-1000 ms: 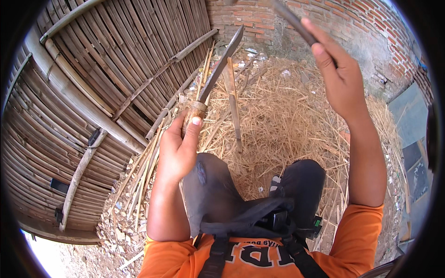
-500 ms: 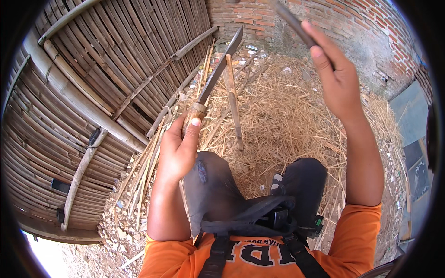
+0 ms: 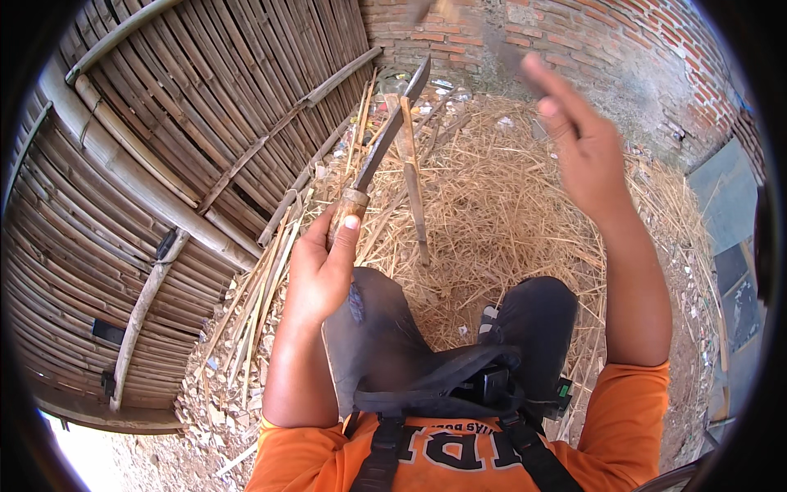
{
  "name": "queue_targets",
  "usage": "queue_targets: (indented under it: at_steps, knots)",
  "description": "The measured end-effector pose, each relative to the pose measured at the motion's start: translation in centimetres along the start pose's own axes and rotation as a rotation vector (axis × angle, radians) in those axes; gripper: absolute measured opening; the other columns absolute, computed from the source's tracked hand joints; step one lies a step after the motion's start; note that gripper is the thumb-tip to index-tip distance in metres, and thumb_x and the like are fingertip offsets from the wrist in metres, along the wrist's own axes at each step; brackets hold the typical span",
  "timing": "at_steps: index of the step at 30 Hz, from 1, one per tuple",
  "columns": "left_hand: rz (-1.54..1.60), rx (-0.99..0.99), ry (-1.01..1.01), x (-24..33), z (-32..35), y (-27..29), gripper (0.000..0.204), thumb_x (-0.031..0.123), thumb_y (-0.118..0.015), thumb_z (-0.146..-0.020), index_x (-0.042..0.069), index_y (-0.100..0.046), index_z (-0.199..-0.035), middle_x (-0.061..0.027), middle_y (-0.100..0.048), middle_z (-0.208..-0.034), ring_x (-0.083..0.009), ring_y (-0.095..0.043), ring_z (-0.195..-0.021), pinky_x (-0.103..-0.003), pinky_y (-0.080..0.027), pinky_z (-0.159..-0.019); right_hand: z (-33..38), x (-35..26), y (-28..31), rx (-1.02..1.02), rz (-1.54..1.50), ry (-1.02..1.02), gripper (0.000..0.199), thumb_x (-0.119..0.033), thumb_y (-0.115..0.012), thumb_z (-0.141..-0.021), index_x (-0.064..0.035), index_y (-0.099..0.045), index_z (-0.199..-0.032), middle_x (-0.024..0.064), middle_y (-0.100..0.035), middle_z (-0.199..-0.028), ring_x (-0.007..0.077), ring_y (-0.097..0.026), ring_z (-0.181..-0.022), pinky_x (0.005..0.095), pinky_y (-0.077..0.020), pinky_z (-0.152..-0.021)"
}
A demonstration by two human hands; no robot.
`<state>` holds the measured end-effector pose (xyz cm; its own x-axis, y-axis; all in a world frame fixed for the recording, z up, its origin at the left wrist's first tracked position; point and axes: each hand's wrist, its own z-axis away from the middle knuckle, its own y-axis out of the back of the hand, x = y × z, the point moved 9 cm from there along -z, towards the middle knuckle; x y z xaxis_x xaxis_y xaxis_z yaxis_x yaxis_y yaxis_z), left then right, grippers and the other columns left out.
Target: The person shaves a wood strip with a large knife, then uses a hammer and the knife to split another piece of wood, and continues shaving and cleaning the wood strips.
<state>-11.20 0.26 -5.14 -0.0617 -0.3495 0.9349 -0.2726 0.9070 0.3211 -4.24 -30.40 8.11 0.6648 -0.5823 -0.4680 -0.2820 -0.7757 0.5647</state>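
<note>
A machete (image 3: 392, 127) with a dark, slightly curved blade and a light brown handle is in my left hand (image 3: 328, 261). My fingers wrap its handle, thumb on top, and the blade slants up and away to the right. Its blade crosses the upper end of a narrow upright wooden stake (image 3: 412, 176); pale wood shows on both sides, and I cannot tell how deeply they touch. My right hand (image 3: 584, 156), raised at the upper right, grips a dark, long-handled tool (image 3: 512, 59). Motion smears that tool, so its far end cannot be made out.
A slatted bamboo wall (image 3: 188, 123) rises on the left, a brick wall (image 3: 557, 37) at the back. Dry straw and shavings (image 3: 508, 180) cover the ground between my knees and the brick wall. Long split strips (image 3: 266, 303) lie beside my left leg. Grey panels (image 3: 725, 205) stand at right.
My right hand has dropped slightly and shifted left with the dark tool. The machete has tipped down a little, and pale wood now shows left of its blade.
</note>
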Motion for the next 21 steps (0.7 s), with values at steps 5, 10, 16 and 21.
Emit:
queue_targets:
  at_steps: [5, 10, 16, 21]
  knots:
    - [-0.054, 0.034, -0.097, 0.2, -0.4, 0.3, 0.054, 0.035, -0.06, -0.104, -0.006, -0.056, -0.137, -0.0008, -0.061, -0.075, -0.0089, -0.056, -0.07, -0.027, -0.047, -0.067, 1.3, 1.5, -2.9, -0.128, 0.062, -0.037, 0.04, -0.031, -0.052, -0.107, -0.0275, -0.056, -0.147, -0.0009, -0.067, -0.079, 0.0087, -0.042, -0.049, 0.0262, -0.0395, -0.052]
    - [-0.046, 0.02, -0.117, -0.3, -0.2, -0.3, 0.055, 0.037, -0.058, -0.105, -0.007, -0.053, -0.138, 0.0032, -0.051, -0.063, -0.0065, -0.049, -0.053, -0.025, -0.042, -0.05, 0.3, -1.0, 0.5, 0.084, -0.037, 0.072, 0.041, -0.029, -0.053, -0.107, -0.0261, -0.055, -0.148, -0.0011, -0.067, -0.08, 0.0091, -0.047, -0.051, 0.0273, -0.0408, -0.053]
    - [-0.025, 0.022, -0.041, -0.5, -0.2, -0.2, 0.052, 0.035, -0.06, -0.104, -0.007, -0.059, -0.134, -0.0009, -0.061, -0.074, -0.0079, -0.056, -0.072, -0.027, -0.048, -0.07, 0.7, 0.9, -1.4, 0.116, -0.004, 0.205, 0.041, -0.026, -0.055, -0.106, -0.0254, -0.056, -0.147, 0.0009, -0.07, -0.085, 0.0105, -0.049, -0.052, 0.03, -0.043, -0.054]
    - [-0.005, 0.039, 0.018, -1.5, -1.3, 0.7, 0.053, 0.035, -0.059, -0.104, -0.007, -0.056, -0.137, 0.0029, -0.055, -0.067, -0.0069, -0.051, -0.057, -0.026, -0.043, -0.054, 3.0, 2.2, -5.0, -0.336, 0.108, -0.082, 0.042, -0.027, -0.055, -0.105, -0.0247, -0.056, -0.147, 0.0024, -0.076, -0.101, 0.0097, -0.044, -0.053, 0.0305, -0.0418, -0.054]
